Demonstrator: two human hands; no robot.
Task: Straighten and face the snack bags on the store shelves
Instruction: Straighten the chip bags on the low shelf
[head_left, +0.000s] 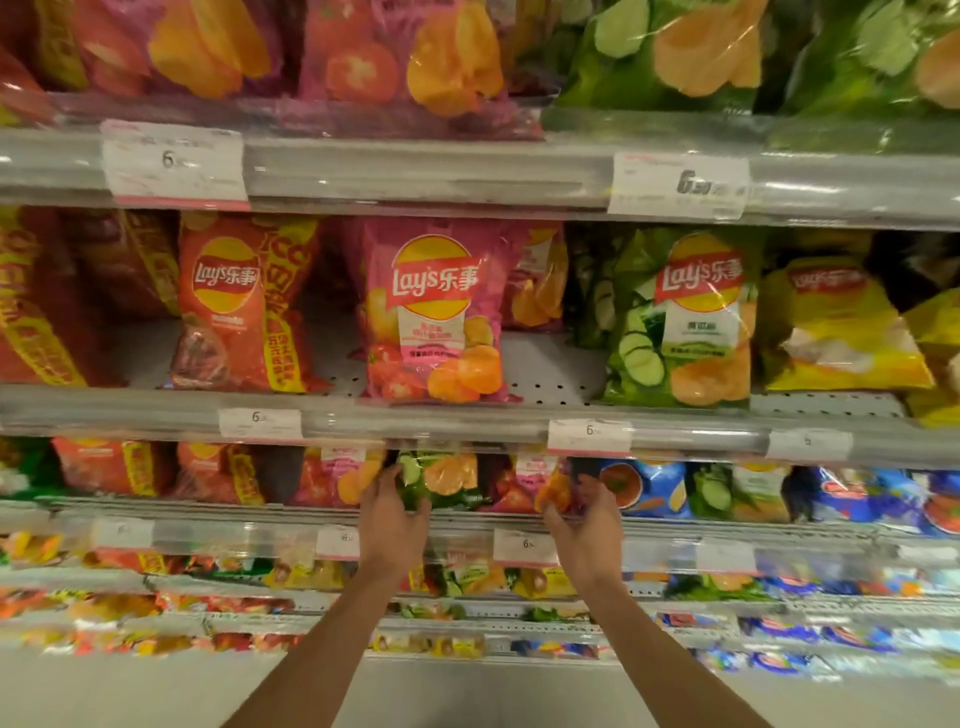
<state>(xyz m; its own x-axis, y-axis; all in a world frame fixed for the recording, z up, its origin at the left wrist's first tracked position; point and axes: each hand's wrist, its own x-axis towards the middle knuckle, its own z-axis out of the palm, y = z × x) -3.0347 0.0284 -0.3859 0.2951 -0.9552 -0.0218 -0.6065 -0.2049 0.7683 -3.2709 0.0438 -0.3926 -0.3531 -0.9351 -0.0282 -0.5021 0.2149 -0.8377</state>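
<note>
Presently, your left hand (390, 512) grips the lower-left corner of a green bag (441, 480) on the third shelf (218, 512), fingers curled round it. Your right hand (584, 512) curls round a pink bag (524, 486) just beside it. Shelf above: pink Lay's bag (434, 317) upright, facing fwd.

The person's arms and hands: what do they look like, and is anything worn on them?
Both forearms are bare up to the frame edge, with no sleeves visible. The left hand and right hand have no gloves; I see no watch, ring or bracelet.
</note>
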